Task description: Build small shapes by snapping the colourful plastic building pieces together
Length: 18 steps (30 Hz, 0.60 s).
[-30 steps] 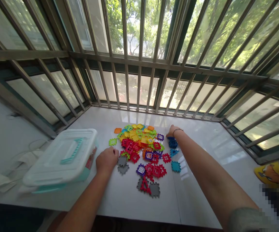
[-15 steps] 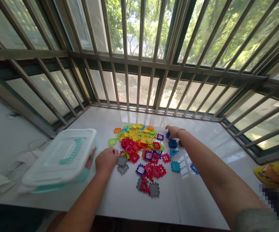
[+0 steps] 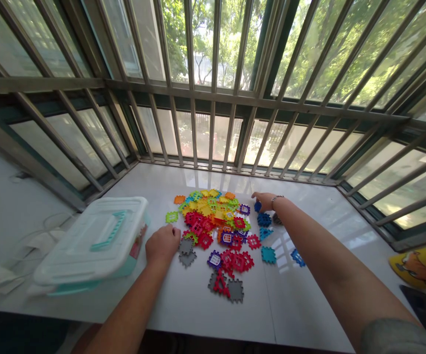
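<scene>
My right hand (image 3: 263,199) reaches to the far right of the pile, its fingers closed on a dark blue interlocking building tile (image 3: 258,206). Just below it lie more dark blue tiles (image 3: 264,220), a blue triangular piece (image 3: 265,233) and a teal square tile (image 3: 268,254). My left hand (image 3: 163,243) rests on the table as a loose fist, with nothing showing in it. Grey tiles (image 3: 187,258) lie right beside its knuckles. Between my hands spreads a heap of yellow tiles (image 3: 203,207), red tiles (image 3: 197,226), green, orange and purple ones.
A lidded plastic box (image 3: 98,241) with a teal handle stands on the left. At the near side lie grey tiles (image 3: 235,290) under a red triangular piece (image 3: 220,283). A yellow printed container (image 3: 415,268) is at the right edge. Metal bars (image 3: 213,132) line the window behind.
Almost nothing differs. My right hand has shifted very slightly with the dark blue tile, and my right forearm sits a little lower, showing more of a blue piece beside it.
</scene>
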Each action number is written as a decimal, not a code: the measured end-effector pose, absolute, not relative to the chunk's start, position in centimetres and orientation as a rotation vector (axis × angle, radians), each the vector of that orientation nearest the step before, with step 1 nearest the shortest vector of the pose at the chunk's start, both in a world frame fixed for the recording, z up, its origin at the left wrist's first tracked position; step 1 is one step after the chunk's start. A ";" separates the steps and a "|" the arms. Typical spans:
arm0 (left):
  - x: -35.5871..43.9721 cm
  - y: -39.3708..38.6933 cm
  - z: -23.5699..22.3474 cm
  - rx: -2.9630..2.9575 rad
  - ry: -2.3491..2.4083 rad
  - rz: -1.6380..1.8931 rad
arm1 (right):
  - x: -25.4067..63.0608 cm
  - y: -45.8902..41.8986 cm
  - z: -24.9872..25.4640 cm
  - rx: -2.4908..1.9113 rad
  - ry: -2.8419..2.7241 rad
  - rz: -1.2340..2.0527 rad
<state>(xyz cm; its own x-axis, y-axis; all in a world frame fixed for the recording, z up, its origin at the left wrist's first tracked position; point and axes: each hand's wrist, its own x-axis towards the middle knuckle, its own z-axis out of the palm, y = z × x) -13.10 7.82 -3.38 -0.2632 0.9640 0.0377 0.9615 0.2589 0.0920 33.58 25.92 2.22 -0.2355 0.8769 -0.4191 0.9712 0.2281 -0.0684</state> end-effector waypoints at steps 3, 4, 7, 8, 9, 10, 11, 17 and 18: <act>-13.0 7.8 -3.3 1.888 2.468 0.144 | 33.9 26.2 2.6 1.694 2.222 -0.486; -13.0 7.8 -3.2 1.893 2.469 0.142 | 34.1 26.3 2.8 1.686 2.223 -0.495; -13.0 7.8 -3.2 1.898 2.474 0.131 | 34.9 26.6 3.6 1.688 2.225 -0.505; -13.0 7.8 -3.2 1.895 2.475 0.126 | 35.3 26.6 3.9 1.696 2.227 -0.502; -13.0 7.8 -3.2 1.892 2.475 0.122 | 35.6 26.6 4.2 1.706 2.228 -0.496; -13.1 7.8 -3.2 1.892 2.474 0.120 | 35.9 26.5 4.6 1.718 2.229 -0.487; -13.1 7.8 -3.2 1.894 2.471 0.121 | 36.1 26.4 4.9 1.734 2.228 -0.473; -13.1 7.9 -3.2 1.894 2.466 0.132 | 37.8 23.7 7.6 1.889 2.245 -0.316; -13.0 7.9 -3.1 1.892 2.464 0.135 | 38.2 22.8 8.0 1.925 2.253 -0.283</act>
<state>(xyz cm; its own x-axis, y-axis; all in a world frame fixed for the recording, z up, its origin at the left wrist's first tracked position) -13.04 7.90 -3.13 -0.2595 0.9653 0.0276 0.9626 0.2563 0.0882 38.16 22.76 8.01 -0.1562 0.9565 -0.2464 0.9877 0.1517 -0.0371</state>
